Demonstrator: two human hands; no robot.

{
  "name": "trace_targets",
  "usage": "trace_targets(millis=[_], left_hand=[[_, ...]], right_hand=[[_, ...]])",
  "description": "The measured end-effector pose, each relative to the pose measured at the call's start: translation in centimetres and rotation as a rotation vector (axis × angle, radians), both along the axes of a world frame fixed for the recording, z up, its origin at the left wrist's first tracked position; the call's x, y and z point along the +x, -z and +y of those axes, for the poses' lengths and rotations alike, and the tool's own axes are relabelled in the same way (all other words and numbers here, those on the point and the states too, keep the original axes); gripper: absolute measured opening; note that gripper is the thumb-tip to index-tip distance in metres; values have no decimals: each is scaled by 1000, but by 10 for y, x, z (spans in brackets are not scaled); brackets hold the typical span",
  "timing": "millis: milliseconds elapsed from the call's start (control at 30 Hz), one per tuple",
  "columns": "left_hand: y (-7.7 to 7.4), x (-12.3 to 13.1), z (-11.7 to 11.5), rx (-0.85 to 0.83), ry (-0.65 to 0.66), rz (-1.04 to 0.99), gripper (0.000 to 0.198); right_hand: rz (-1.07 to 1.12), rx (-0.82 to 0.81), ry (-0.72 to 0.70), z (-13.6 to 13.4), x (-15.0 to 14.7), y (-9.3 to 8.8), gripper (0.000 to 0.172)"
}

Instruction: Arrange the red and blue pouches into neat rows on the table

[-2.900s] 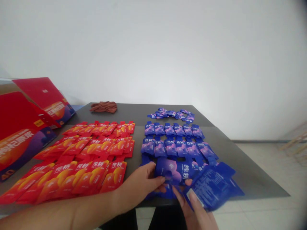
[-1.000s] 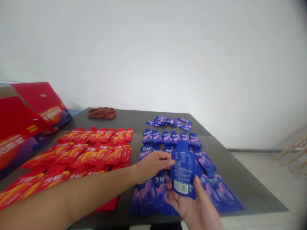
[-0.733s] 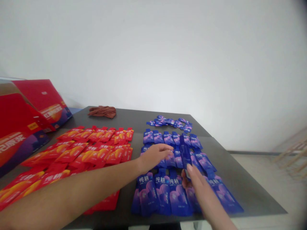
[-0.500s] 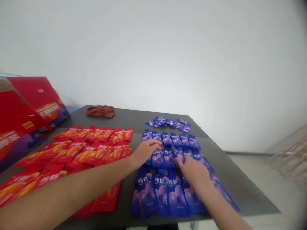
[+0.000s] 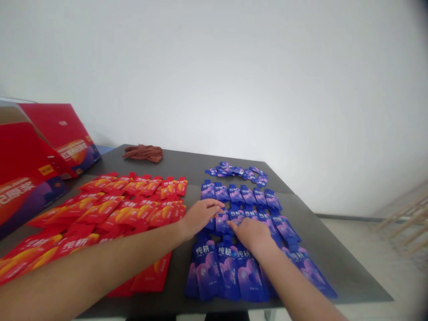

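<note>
Both hands reach across blue-purple pouches (image 5: 250,278) laid in three rows on the right half of a dark tabletop (image 5: 354,283). The left hand (image 5: 199,217), its grip loose and holding nothing, hovers by the left end of the middle row. The right hand (image 5: 253,232) lowers a fingertip to a pouch in that row; its back hides the other fingers, so whether its grip is closed cannot be told. A jumbled pile of small blue pouches (image 5: 240,171) lies beyond the rows. Red pouches (image 5: 135,214) fill the left side, near red printed packaging (image 5: 26,154) and a brown cloth (image 5: 143,153).
</note>
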State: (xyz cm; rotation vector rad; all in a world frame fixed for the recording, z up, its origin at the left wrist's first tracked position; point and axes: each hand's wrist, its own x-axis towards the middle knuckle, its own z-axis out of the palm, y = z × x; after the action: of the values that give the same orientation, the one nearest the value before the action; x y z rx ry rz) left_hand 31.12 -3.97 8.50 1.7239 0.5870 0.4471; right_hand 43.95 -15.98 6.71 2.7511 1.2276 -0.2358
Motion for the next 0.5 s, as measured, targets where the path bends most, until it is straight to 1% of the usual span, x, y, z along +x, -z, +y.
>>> trace_targets(millis=[133, 267, 367, 500], left_hand=[[-4, -3, -1, 9, -9, 2, 30], [-6, -6, 2, 48, -14, 14, 32], [-5, -3, 14, 113, -32, 47, 34], [0, 12, 44, 212, -83, 80, 33]], right_hand=[[-53, 34, 5, -7, 4, -11, 59], [-122, 81, 68, -24, 22, -28, 58], [-143, 106, 124, -37, 48, -35, 51], [-143, 152, 155, -45, 95, -34, 43]])
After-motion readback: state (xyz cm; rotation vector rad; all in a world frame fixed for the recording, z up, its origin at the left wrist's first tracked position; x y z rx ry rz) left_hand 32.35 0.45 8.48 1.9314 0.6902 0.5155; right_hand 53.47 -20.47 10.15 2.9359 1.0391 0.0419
